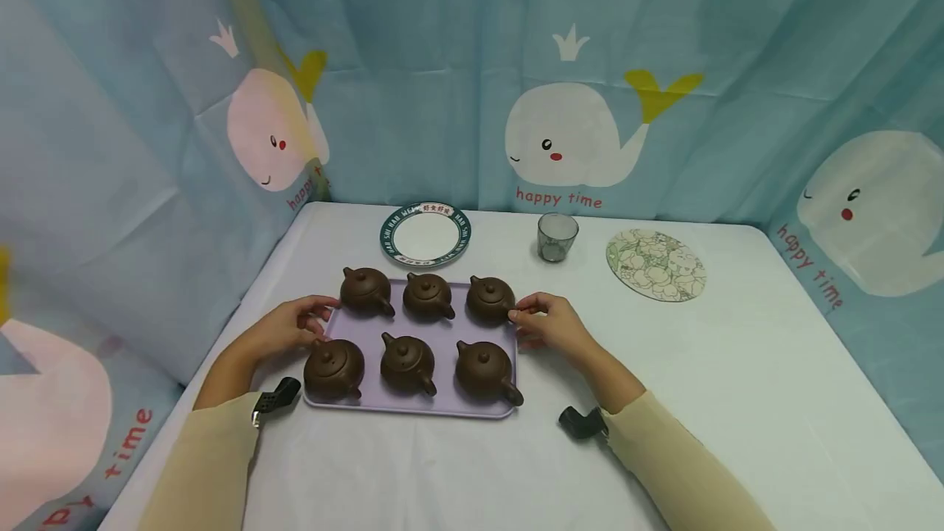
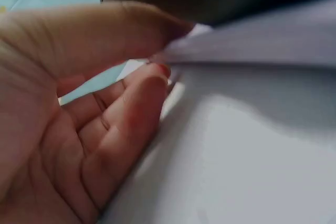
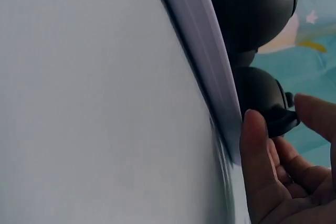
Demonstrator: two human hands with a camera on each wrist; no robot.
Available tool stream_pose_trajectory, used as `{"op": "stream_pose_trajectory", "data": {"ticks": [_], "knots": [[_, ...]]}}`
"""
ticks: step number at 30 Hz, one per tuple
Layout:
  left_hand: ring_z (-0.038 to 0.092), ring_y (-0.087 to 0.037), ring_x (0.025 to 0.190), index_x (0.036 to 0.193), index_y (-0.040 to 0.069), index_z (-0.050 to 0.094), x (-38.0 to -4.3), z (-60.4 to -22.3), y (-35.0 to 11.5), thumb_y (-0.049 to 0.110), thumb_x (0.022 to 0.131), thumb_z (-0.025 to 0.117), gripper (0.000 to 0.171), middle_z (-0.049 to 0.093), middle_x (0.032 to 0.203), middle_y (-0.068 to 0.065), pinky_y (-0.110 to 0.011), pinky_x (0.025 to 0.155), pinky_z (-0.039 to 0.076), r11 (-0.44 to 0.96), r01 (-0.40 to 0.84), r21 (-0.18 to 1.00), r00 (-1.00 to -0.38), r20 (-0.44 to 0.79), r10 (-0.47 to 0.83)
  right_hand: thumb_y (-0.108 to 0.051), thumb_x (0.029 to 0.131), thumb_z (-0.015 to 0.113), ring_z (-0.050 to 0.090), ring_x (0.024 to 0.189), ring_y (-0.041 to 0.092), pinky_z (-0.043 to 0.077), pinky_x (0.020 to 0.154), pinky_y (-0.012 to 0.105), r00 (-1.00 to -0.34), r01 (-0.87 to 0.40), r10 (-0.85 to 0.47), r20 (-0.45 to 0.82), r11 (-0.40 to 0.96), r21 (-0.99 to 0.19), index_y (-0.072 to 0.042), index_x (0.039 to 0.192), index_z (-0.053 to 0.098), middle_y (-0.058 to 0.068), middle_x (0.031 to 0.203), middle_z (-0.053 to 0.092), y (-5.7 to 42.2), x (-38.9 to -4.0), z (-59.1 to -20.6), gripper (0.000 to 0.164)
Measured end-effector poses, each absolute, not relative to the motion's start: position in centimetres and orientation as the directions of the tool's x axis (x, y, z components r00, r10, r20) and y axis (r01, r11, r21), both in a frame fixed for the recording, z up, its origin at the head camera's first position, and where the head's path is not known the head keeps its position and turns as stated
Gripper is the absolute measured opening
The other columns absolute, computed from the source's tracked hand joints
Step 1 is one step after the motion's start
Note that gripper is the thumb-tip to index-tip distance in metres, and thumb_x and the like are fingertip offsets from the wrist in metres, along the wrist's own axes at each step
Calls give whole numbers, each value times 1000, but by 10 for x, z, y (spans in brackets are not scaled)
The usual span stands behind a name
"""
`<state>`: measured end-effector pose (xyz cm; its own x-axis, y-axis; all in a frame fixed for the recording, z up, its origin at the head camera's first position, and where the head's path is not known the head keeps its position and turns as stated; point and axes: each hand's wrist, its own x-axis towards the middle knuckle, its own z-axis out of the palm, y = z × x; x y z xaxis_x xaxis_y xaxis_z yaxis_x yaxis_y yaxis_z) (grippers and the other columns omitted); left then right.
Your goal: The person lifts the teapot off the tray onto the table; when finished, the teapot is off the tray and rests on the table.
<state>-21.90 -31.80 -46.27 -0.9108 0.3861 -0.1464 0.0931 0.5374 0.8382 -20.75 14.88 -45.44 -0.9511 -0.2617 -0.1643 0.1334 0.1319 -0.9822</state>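
A lilac tray (image 1: 451, 342) carries several brown teapots in two rows, among them a front left teapot (image 1: 334, 369) and a front middle one (image 1: 408, 363). My left hand (image 1: 288, 326) grips the tray's left rim, with the thumb above and fingers below it in the left wrist view. At the tray's back right corner, my right hand (image 1: 549, 324) pinches the handle of the back right teapot (image 1: 490, 300). One finger (image 3: 254, 129) of that hand lies beside the tray's edge. The contact of its farther fingers is partly hidden.
Behind the tray lies a green-rimmed white plate (image 1: 426, 234). A grey glass (image 1: 556, 237) stands to its right, then a round patterned mat (image 1: 656, 265). Whale-print curtains (image 1: 413, 129) border the white table (image 1: 708, 400) at the back and sides.
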Motion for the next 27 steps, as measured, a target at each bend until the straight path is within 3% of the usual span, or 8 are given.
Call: {"op": "stream_pose_trajectory", "data": {"ticks": [6, 11, 16, 27], "knots": [[61, -21, 80, 136, -8, 46, -211, -474, -318, -15, 75, 62, 64, 50, 114, -25, -26, 63, 47, 471, 110, 875, -930, -76, 359, -12, 88, 71, 67, 79, 26, 56, 67, 41, -964, 108, -227, -142, 155, -982, 8, 103, 63, 17, 97, 61, 143, -206, -453, 26], [62, -21, 79, 136, -9, 46, -209, -476, -318, -14, 75, 65, 64, 52, 113, -24, -24, 66, 47, 464, 145, 874, -933, -35, 357, -7, 88, 68, 68, 73, 19, 55, 67, 33, -981, 70, -161, -106, 212, -975, 8, 95, 68, 14, 89, 67, 141, -208, -450, 16], [59, -17, 81, 138, -7, 45, -213, -474, -318, -11, 76, 70, 67, 52, 113, -22, -22, 72, 45, 489, 175, 854, -926, -25, 376, -2, 89, 64, 70, 73, 23, 55, 71, 34, -985, 76, -142, -97, 147, -986, 13, 94, 66, 17, 92, 68, 146, -214, -449, 16], [58, -18, 82, 137, -7, 47, -215, -471, -320, -13, 74, 70, 67, 52, 113, -21, -22, 73, 45, 526, 165, 834, -928, -50, 370, 1, 91, 59, 70, 80, 26, 54, 76, 38, -989, 107, -99, -111, 42, -993, 18, 96, 61, 23, 99, 64, 171, -200, -449, 17]]}}
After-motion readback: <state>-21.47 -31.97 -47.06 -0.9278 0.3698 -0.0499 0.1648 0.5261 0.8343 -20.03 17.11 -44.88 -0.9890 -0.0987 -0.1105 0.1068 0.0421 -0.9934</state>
